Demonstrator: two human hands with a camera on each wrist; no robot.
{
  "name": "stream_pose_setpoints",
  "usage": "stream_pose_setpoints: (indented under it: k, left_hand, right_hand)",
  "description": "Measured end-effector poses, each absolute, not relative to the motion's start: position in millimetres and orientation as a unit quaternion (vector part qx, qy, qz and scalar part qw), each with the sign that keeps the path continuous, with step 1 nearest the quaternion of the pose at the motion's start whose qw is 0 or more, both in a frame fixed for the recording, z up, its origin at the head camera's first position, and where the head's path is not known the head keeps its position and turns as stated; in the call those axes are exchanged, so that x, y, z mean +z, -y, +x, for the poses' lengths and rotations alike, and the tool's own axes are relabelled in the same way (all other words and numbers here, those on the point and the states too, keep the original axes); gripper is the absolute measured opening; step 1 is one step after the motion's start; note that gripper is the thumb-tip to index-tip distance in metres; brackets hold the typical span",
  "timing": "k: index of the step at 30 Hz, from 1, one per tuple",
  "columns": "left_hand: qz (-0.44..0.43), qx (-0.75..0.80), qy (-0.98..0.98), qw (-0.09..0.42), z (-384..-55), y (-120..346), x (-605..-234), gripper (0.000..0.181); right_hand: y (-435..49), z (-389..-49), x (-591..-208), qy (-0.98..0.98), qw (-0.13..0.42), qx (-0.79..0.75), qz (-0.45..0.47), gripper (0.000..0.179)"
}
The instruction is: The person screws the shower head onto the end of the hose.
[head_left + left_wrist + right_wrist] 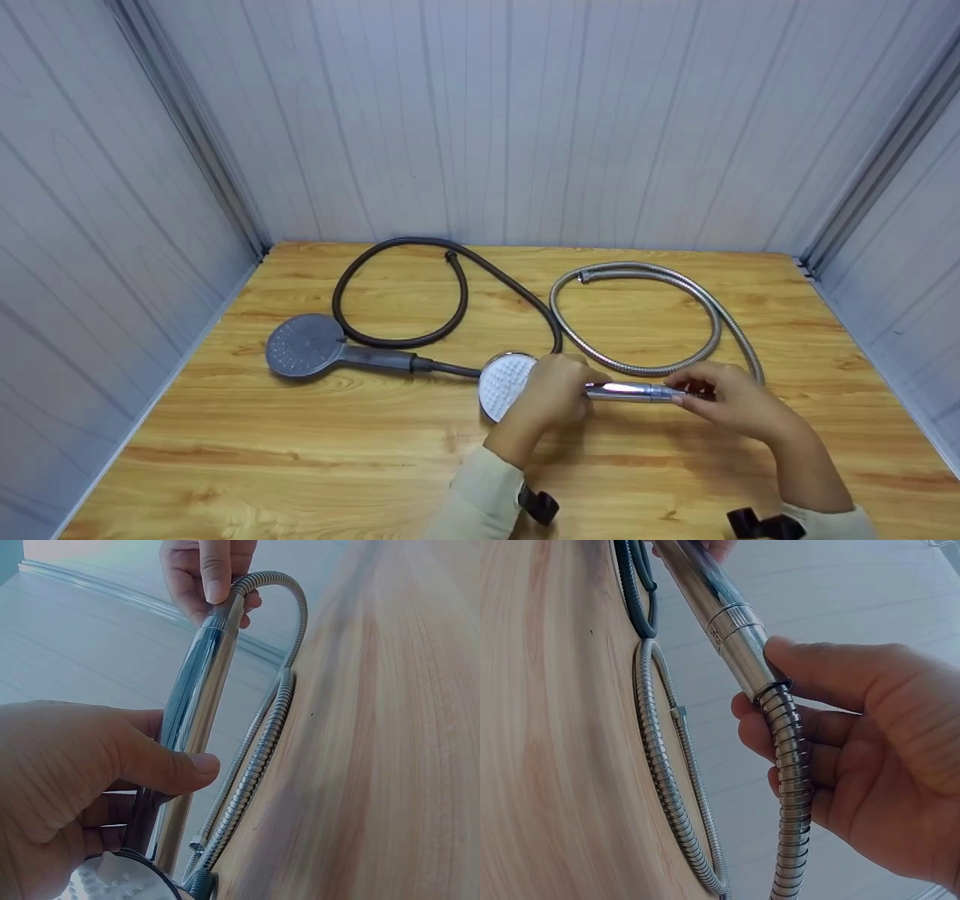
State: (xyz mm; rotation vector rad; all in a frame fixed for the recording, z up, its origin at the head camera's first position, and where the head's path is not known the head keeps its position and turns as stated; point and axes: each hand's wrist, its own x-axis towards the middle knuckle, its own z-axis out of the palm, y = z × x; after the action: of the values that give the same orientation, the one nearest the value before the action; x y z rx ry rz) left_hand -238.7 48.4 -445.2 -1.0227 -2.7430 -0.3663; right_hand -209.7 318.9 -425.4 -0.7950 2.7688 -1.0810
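Note:
My left hand (551, 394) grips the chrome handle of a hand shower (504, 386), whose round white nozzle face is on the left. The thumb lies across the handle (196, 686) in the left wrist view. At the handle's other end, my right hand (731, 397) pinches the metal hose nut (748, 664) between thumb and fingers. From that nut, a silver flexible hose (789, 795) bends down past the right palm. The nut sits in line against the handle's end, with a ridged ring between them.
A dark grey hand shower (304, 345) lies on the wooden table (300, 465) at the left. Its black hose (397, 343) loops behind and passes near the chrome shower. The silver hose's coil (637, 369) lies at back right. Panelled walls (480, 127) enclose the table's back and sides.

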Motion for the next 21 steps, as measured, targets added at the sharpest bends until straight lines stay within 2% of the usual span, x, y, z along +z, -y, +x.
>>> stream_pose_setpoints:
  k: [8,21]
  left_hand:
    - [-0.342,-0.129,0.926,0.098,-238.2,-47.6,-444.8,0.044]
    - [-0.341,-0.127,0.926,0.101,-237.2,-48.4,-444.2,0.042]
  right_hand:
    - [-316.7,-209.7,-426.8,-0.892,-0.004,-0.348,-0.288,0.025]
    - [-318.6,-209.9,-428.1,-0.876,-0.007,-0.371,-0.309,0.021]
